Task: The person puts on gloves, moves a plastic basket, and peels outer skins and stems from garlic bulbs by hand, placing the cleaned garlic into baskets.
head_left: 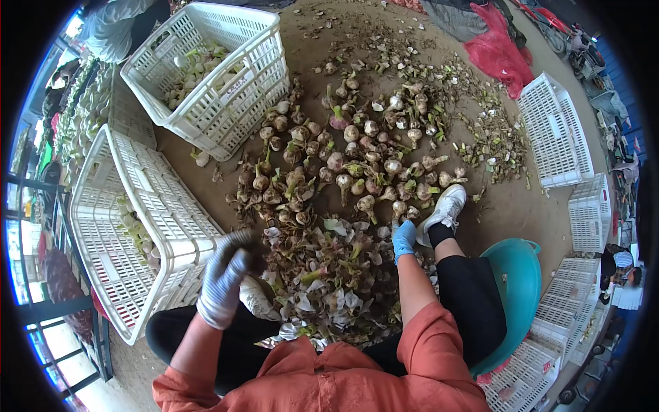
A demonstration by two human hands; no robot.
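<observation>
Bare earthen floor [206, 180] of an open work area, strewn with husks and stalks. White slatted crates ring it: one tilted at far left [226, 82] holding some bulbs, a larger one at near left [137, 226] lying open beside the seated person, and empty ones at right [556, 134]. A red plastic bag [498, 51] lies at far right; a teal basin [518, 281] stands at near right, against the person's leg. Pile of garlic bulbs [350, 161], stalks and roots attached, spreads across the floor centre; nearer, a heap of trimmed skins and leaves [329, 275] lies between the person's legs. White shoe [446, 209] rests at the pile's near right edge. Left hand [223, 278], in a grey knit glove, is raised beside the near-left crate, blurred; cannot tell what, if anything, it grips. Right hand [403, 239], in a blue glove, reaches down with fingers curled onto bulbs at the pile's near edge.
</observation>
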